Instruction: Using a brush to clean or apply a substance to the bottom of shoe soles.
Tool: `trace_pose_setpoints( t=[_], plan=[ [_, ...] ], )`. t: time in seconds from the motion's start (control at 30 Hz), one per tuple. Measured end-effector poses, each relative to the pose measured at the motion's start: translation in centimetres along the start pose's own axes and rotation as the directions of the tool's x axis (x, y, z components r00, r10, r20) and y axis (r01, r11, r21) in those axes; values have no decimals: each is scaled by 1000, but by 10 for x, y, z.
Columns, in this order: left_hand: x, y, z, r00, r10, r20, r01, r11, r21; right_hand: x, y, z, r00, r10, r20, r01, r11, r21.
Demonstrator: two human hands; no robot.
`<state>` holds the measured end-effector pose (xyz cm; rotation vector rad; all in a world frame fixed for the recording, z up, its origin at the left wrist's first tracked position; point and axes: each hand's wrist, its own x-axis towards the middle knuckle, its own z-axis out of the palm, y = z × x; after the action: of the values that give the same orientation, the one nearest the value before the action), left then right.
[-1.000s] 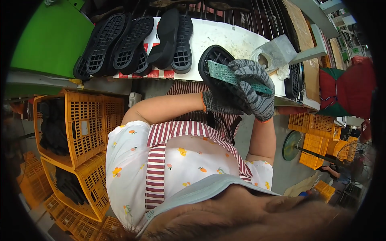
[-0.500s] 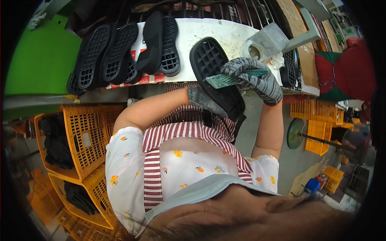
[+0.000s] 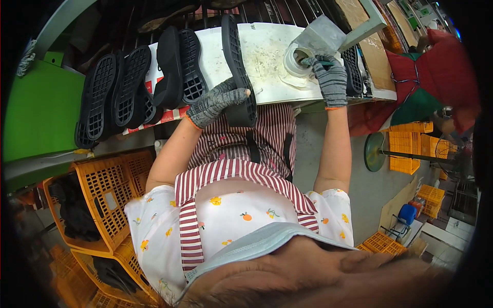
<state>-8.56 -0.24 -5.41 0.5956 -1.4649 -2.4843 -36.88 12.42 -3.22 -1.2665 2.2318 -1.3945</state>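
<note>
My left hand (image 3: pixel 218 102), in a grey knit glove, grips a black shoe sole (image 3: pixel 237 59) on its edge at the front of the white board (image 3: pixel 267 61). The sole stands nearly upright, its gridded side facing left. On the right, my gloved right hand (image 3: pixel 333 82) is closed around a flat green brush (image 3: pixel 322 63). The brush reaches to the mouth of a round white pot (image 3: pixel 294 62); its tip is hidden in there. Behind the pot leans a translucent plastic container (image 3: pixel 323 35).
Several black soles (image 3: pixel 131 84) stand in a row on the board's left, and another sole (image 3: pixel 352 72) lies right of the pot. Yellow crates (image 3: pixel 105 195) with black pieces are stacked at lower left. A red and green bundle (image 3: pixel 421 82) sits at right.
My right hand has moved the brush from the sole's face to the white pot. The left hand has shifted left and turned the sole onto its edge.
</note>
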Motion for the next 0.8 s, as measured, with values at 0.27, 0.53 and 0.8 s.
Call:
trace_pose_setpoints(
  t=[0.27, 0.53, 0.8],
  plan=[
    [-6, -5, -1, 969, 245, -25, -246, 962, -118, 5, 15, -3, 998, 67, -18, -69, 967, -244],
    [-6, -33, -19, 979, 105, 173, 68, 636, -769, -13, -3, -23, 963, 269, 17, -268, 948, 171],
    [-8, -34, -10, 940, 109, 324, 209, 567, -797, -53, -53, 4, 992, -72, -100, 117, 796, 594]
  ],
)
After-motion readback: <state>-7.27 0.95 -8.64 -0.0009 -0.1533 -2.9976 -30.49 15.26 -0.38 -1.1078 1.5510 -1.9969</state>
